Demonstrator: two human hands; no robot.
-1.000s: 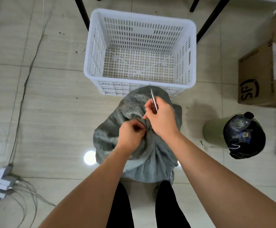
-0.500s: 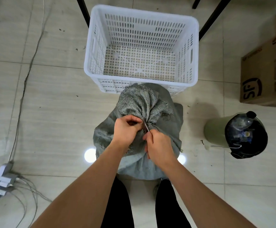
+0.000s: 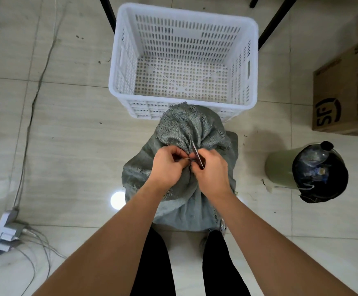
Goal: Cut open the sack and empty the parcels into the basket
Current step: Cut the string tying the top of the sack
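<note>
Both forearms reach down and meet at the gathered neck of the grey woven sack [image 3: 180,201], which stands on the tiled floor [image 3: 67,146] just in front of the person's legs. The left hand [image 3: 167,165] pinches the bunched fabric with curled fingers. The right hand [image 3: 213,170] grips a thin blade [image 3: 196,153], its tip pointing up against the neck. The white basket [image 3: 118,82] stands just beyond, touching the sack's top. A bin [image 3: 280,167] and a cardboard box [image 3: 336,99] stand to the right, a power strip [image 3: 5,229] to the left.

The gray sack [image 3: 184,189] stood tied shut on the floor, touching the empty white basket [image 3: 252,67].
</note>
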